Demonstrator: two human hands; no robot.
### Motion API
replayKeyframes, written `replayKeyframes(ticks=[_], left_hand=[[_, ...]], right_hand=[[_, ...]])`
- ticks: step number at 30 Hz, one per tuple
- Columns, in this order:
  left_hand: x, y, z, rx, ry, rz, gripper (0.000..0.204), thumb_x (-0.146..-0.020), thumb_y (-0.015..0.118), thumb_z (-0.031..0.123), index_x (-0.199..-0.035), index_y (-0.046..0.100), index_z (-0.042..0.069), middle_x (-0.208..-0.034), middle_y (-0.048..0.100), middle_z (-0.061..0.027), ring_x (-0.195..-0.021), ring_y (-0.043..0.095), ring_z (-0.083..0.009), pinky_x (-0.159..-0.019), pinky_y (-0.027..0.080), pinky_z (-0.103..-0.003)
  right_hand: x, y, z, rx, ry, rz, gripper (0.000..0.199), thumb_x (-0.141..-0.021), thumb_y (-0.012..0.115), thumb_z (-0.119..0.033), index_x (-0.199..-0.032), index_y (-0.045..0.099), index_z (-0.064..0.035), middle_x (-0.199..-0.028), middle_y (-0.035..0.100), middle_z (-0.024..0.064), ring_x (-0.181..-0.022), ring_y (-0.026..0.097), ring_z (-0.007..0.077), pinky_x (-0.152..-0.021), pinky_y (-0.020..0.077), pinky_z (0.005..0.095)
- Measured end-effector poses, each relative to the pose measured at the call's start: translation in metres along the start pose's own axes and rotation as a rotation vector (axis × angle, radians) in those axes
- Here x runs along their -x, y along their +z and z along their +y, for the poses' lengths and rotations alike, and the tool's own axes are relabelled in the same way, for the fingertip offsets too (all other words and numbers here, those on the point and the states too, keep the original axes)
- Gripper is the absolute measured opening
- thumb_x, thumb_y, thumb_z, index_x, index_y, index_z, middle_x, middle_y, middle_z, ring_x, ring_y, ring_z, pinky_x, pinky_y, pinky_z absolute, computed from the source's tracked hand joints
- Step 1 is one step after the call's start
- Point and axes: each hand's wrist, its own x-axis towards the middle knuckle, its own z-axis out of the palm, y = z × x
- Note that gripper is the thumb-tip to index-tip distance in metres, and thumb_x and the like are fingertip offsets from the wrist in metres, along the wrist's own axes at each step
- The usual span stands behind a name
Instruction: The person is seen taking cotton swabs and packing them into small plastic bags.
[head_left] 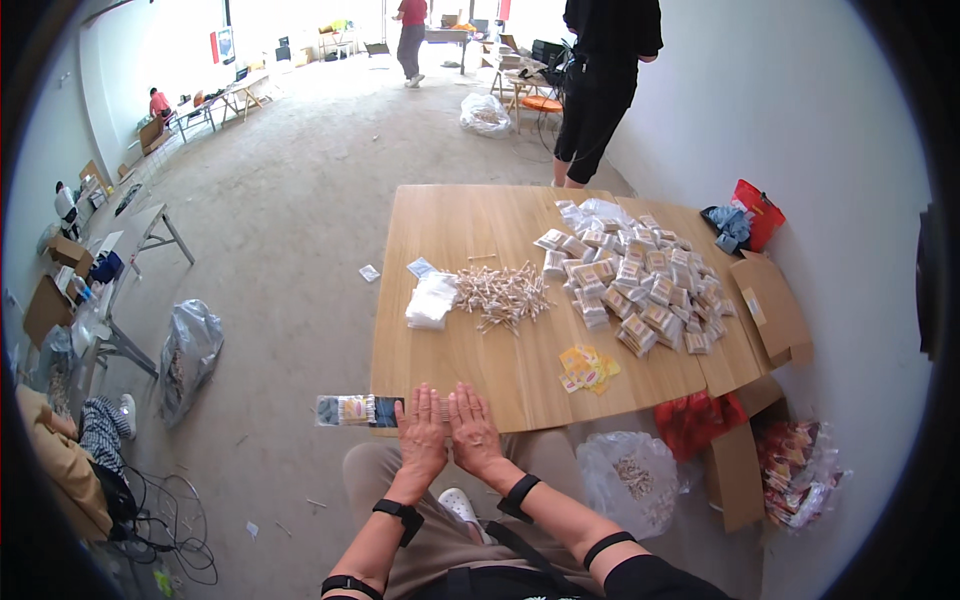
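At the table's front edge my left hand (424, 442) and my right hand (475, 436) lie side by side, palms down, fingers stretched forward. A few thin pale sticks, apparently cotton swabs (445, 410), show in the gap between them; what lies under the palms is hidden. Just left of my left hand, a clear packet of cotton swabs (354, 410) with dark blue parts sticks out past the table's left corner. Farther in lies a heap of loose wooden cotton swabs (505, 297), with a stack of clear plastic bags (432, 301) touching its left side.
A large pile of filled swab packets (640, 275) covers the table's right part. Yellow cards (589, 368) lie nearer. An open cardboard box (770, 308) stands at the right edge; a plastic bag of swabs (632, 482) is below. A person in black (610, 80) stands beyond the table.
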Motion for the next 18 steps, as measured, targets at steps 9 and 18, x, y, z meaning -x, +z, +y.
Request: replayKeyframes(ticks=[9, 18], left_hand=[[0.007, 0.035, -0.008, 0.014, 0.049, 0.211, 0.085, -0.072, 0.067, 0.015, -0.147, 0.032, -0.005, -0.154, 0.030, -0.0238, -0.148, 0.021, -0.0350, -0.119, 0.008, -0.055], [0.014, -0.003, -0.012, 0.068, -0.071, 0.059, 0.084, -0.068, 0.067, 0.011, -0.144, 0.036, -0.007, -0.150, 0.037, -0.0217, -0.146, 0.026, -0.0337, -0.118, 0.012, -0.054]], right_hand=[[0.001, 0.015, -0.012, 0.027, 0.011, 0.105, 0.074, -0.077, 0.060, -0.015, -0.142, 0.035, 0.0108, -0.151, 0.029, 0.0305, -0.144, 0.024, 0.0431, -0.119, 0.0184, 0.0498], [-0.001, 0.002, -0.011, -0.050, 0.004, -0.009, 0.079, -0.072, 0.063, -0.011, -0.141, 0.034, 0.0117, -0.149, 0.030, 0.0324, -0.141, 0.027, 0.0453, -0.118, 0.0211, 0.0494]])
